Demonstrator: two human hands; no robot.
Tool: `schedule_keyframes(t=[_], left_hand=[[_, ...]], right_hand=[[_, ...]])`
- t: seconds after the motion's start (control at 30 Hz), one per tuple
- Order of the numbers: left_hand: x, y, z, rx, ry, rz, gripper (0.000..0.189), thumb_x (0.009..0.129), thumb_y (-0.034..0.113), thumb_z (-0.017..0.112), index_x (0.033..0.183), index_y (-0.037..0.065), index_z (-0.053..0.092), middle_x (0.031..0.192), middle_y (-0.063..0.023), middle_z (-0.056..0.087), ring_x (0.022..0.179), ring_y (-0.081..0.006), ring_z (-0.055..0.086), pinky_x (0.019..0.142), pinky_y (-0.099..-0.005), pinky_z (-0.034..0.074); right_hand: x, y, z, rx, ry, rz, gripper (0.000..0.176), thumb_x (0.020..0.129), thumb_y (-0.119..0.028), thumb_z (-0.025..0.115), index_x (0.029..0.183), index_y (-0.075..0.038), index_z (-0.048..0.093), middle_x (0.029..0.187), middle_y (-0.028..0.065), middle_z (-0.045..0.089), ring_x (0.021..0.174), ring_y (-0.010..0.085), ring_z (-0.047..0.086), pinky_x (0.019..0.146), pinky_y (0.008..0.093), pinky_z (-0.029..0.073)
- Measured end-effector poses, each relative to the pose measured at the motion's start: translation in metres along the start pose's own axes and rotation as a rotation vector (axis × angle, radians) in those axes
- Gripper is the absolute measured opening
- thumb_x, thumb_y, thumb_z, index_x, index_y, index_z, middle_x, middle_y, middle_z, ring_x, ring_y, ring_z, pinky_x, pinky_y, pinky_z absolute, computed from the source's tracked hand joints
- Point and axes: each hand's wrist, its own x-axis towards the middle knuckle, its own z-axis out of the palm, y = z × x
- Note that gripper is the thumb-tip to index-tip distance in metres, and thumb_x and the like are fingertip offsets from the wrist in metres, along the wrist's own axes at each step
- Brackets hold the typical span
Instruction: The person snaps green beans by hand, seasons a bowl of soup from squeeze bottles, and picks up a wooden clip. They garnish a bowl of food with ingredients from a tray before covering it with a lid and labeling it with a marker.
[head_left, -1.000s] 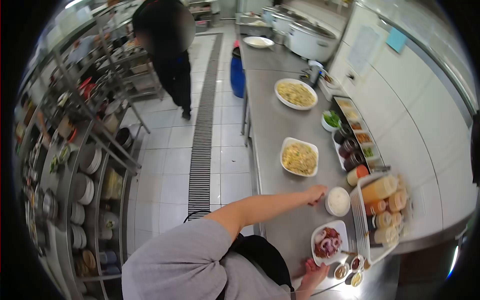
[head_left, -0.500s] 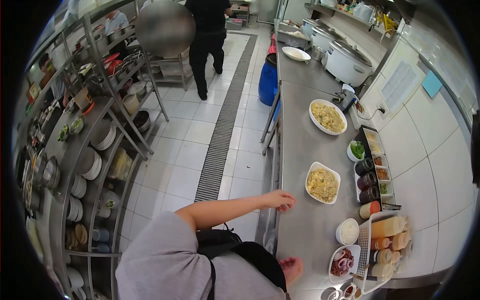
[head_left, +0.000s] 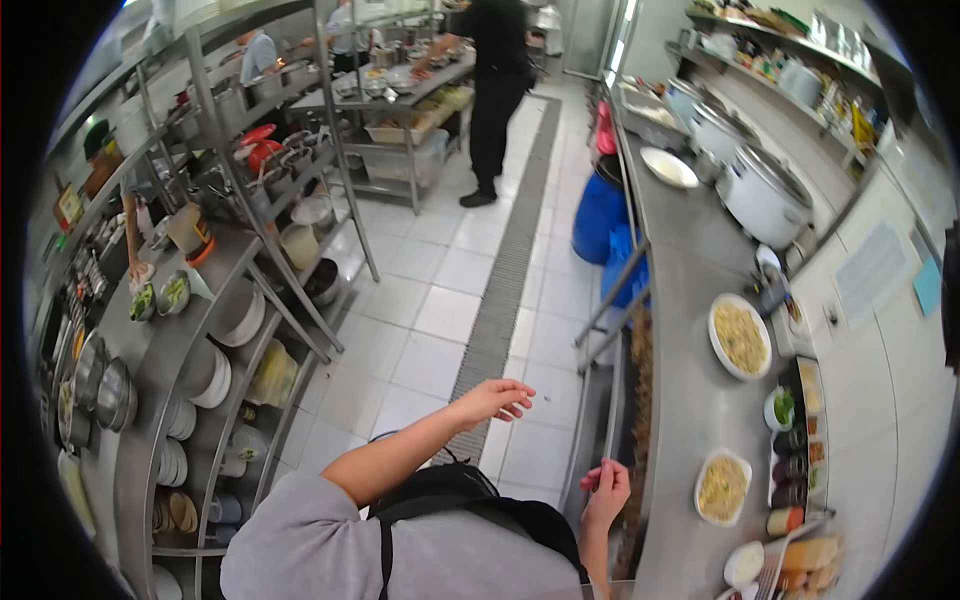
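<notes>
My left hand [head_left: 496, 402] hangs over the tiled floor in front of my body, its fingers loosely apart with nothing between them. My right hand [head_left: 607, 490] is at the near edge of the steel counter [head_left: 668, 330], its fingers curled; whether anything is in them is too small to tell. On the counter, to the right of both hands, are a square white bowl of yellow food [head_left: 722, 487] and, farther back, an oval white dish of similar food [head_left: 740, 337]. Neither hand touches them.
A steel shelf rack [head_left: 200, 440] with stacked plates and bowls stands on the left. Rice cookers [head_left: 765, 195] and a white plate [head_left: 669, 168] are at the counter's far part. Blue bins [head_left: 600, 215] stand beside it. A person in black [head_left: 497, 90] stands ahead.
The view has turned left, so the counter appears farther right. My left hand has moved away from the counter edge. The person in black now stands beside a steel table with food containers.
</notes>
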Motion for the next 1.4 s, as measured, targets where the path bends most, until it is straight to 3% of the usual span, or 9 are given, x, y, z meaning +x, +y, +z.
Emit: schedule_keyframes(t=[0.2,0.33,0.43,0.47,0.6,0.77,0.97,1.1,1.4], left_hand=[[0.005,0.052,-0.121,-0.075,0.173,0.088,0.030,0.088,0.024,0.047,0.112,0.007,0.051,0.101,-0.0043,0.057,0.085,-0.0111,0.054,0.076,-0.0264,0.044],[0.035,0.068,-0.192,-0.138,0.261,0.131,0.030,0.088,0.024,0.048,0.112,0.007,0.052,0.100,-0.0036,0.058,0.084,-0.0102,0.054,0.073,-0.0256,0.044],[0.070,0.095,-0.253,-0.161,0.310,0.145,0.028,0.088,0.022,0.047,0.111,0.006,0.052,0.100,-0.0052,0.058,0.084,-0.0115,0.055,0.074,-0.0257,0.046],[0.084,0.104,-0.279,-0.164,0.352,0.176,0.028,0.088,0.023,0.048,0.110,0.007,0.053,0.099,-0.0040,0.058,0.083,-0.0109,0.055,0.073,-0.0254,0.045],[0.130,0.171,-0.368,-0.199,0.560,0.242,0.027,0.088,0.022,0.048,0.109,0.007,0.054,0.097,-0.0043,0.059,0.082,-0.0113,0.056,0.071,-0.0244,0.046],[0.155,0.258,-0.464,-0.234,0.751,0.445,0.026,0.088,0.019,0.047,0.108,0.004,0.053,0.096,-0.0060,0.059,0.081,-0.0120,0.057,0.070,-0.0240,0.047],[0.202,0.298,-0.583,-0.338,0.913,0.523,0.025,0.087,0.020,0.048,0.107,0.004,0.054,0.095,-0.0054,0.059,0.080,-0.0104,0.056,0.070,-0.0235,0.045],[0.250,0.346,-0.678,-0.351,0.888,0.565,0.024,0.087,0.016,0.047,0.106,0.002,0.052,0.094,-0.0075,0.059,0.079,-0.0124,0.057,0.070,-0.0253,0.047],[0.311,0.463,-0.867,-0.293,0.928,0.618,0.025,0.087,0.016,0.047,0.106,0.001,0.052,0.095,-0.0090,0.058,0.080,-0.0141,0.057,0.072,-0.0257,0.046]], right_hand=[[0.071,0.042,0.106,0.033,-0.076,0.134,0.013,0.086,-0.011,0.050,0.085,0.001,0.055,0.063,0.0067,0.056,0.051,0.0128,0.054,0.049,0.0242,0.046],[0.167,0.062,0.150,-0.176,-0.004,0.141,0.040,0.088,-0.023,0.049,0.055,-0.001,0.052,0.056,0.0095,0.057,0.044,0.0111,0.050,0.042,0.0229,0.039],[0.257,0.079,0.201,-0.033,-0.003,0.082,0.039,0.090,-0.028,0.042,0.067,0.001,0.052,0.041,0.0030,0.042,0.037,0.0109,0.044,0.038,0.0244,0.041],[0.286,0.078,0.223,-0.029,-0.023,0.080,0.027,0.089,-0.021,0.043,0.082,0.002,0.054,0.047,0.0037,0.043,0.038,0.0116,0.044,0.039,0.0250,0.043],[0.407,0.066,0.360,0.016,-0.108,0.126,0.020,0.083,-0.006,0.045,0.099,0.001,0.055,0.073,0.0086,0.054,0.045,0.0123,0.049,0.042,0.0261,0.046],[0.530,0.056,0.565,-0.052,-0.659,0.039,0.017,0.085,-0.010,0.050,0.096,0.002,0.056,0.076,0.0081,0.058,0.056,0.0121,0.054,0.046,0.0236,0.046],[0.593,0.032,0.807,-0.064,-1.048,-0.166,0.017,0.085,-0.012,0.053,0.094,0.001,0.058,0.076,0.0065,0.060,0.062,0.0103,0.056,0.053,0.0214,0.046],[0.638,0.038,0.932,-0.020,-1.097,-0.206,0.017,0.085,-0.013,0.053,0.093,0.001,0.058,0.076,0.0060,0.060,0.064,0.0102,0.057,0.054,0.0218,0.047],[0.792,0.070,1.151,-0.036,-1.021,0.069,0.021,0.085,-0.018,0.053,0.090,0.002,0.058,0.078,0.0090,0.060,0.063,0.0130,0.058,0.054,0.0239,0.048]])
